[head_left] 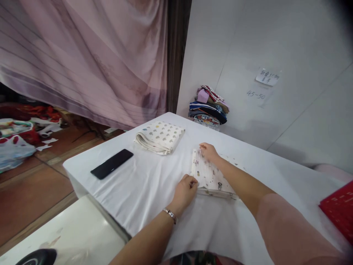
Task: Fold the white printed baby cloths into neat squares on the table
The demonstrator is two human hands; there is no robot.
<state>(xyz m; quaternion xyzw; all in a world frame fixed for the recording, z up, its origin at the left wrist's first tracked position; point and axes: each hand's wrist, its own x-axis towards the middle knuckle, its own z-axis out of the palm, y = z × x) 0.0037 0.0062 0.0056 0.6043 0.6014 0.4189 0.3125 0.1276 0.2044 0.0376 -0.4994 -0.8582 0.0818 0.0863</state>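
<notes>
A pink curtain (110, 55) hangs at left beside a pale wall (248, 40), and in front of both stands your table (154, 191), covered in white. Beyond its far edge, against the wall, is a stack of folded textiles (209, 106). A red item (339, 208), cut off by the right edge of view, is at the table's right side. The printed cloth (211, 175), folded into a layered, roughly rectangular packet, lies flat on the table directly before you; its left edge runs between your two hands, and its body extends to the right, beneath your right forearm. A second folded cloth (161, 136), with a grey motif, lies farther off to the left, apart from both hands. Your right hand (209, 151) is at the packet's far left corner, palm down, fingers bent and drawn together, the forearm slanting across the cloth. Your left hand (185, 190) is at the near left corner, fingers curled in towards the thumb; whether either hand pinches the fabric cannot be told. A dark phone (112, 163) lies left of your hands, and a bracelet (170, 215) encircles your left wrist.
</notes>
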